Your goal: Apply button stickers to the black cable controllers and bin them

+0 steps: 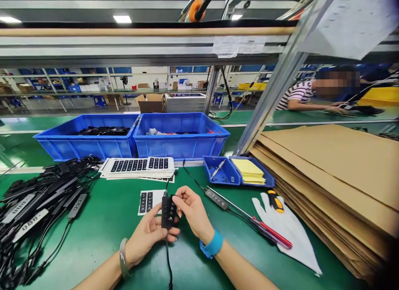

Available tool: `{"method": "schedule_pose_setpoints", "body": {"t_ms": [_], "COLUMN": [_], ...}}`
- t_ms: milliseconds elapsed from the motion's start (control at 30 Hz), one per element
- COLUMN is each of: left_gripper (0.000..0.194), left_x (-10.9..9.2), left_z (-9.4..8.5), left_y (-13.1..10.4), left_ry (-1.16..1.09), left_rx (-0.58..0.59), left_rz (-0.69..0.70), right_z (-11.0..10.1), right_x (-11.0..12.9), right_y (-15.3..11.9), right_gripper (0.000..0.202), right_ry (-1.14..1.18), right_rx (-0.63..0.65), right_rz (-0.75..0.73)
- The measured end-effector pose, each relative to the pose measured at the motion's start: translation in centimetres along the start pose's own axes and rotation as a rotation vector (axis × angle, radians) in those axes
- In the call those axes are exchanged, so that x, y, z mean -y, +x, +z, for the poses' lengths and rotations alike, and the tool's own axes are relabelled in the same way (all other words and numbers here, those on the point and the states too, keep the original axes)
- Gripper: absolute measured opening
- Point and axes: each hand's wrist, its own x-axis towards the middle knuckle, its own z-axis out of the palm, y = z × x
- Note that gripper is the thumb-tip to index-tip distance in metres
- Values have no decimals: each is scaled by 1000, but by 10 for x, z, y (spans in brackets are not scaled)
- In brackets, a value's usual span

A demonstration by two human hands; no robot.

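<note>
My left hand (pixel 145 237) is closed around a small black in-line cable controller (pixel 165 218), held upright over the mat with its cable hanging down. Between the thumb and fingers of my right hand (pixel 193 213) is the upper edge of a black label (pixel 171 209) printed with white icons. This label lies at the controller's right side; whether it is stuck down I cannot tell. Just behind my left hand rests a small white label sheet (pixel 151 198) with two black labels on it. To the right lies another controller (pixel 217 198) on its cable.
Cabled controllers lie heaped (pixel 46 202) at left. Label sheets (pixel 137 168) sit before two blue bins (pixel 182 145). Small blue trays (pixel 222 170) hold a pen and yellow pads. A red-handled screwdriver (pixel 274 234), white glove (pixel 296 248) and cardboard stack (pixel 330 169) are at right.
</note>
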Motion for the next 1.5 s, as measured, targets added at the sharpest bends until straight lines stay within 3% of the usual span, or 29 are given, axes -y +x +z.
{"method": "schedule_pose_setpoints", "body": {"t_ms": [433, 1233, 1500], "left_gripper": [73, 72, 68], "left_x": [1, 1, 1], "left_z": [-2, -4, -4], "left_y": [0, 0, -1], "left_ry": [-52, -68, -29], "left_rx": [46, 53, 31], "left_rz": [-31, -41, -58], "right_z": [2, 2, 2], "right_x": [-1, 0, -1], "right_y": [-3, -4, -4], "right_gripper": [27, 26, 22], "right_ry": [-86, -106, -219], "right_rx": [75, 71, 37], "right_rz": [63, 59, -13]}}
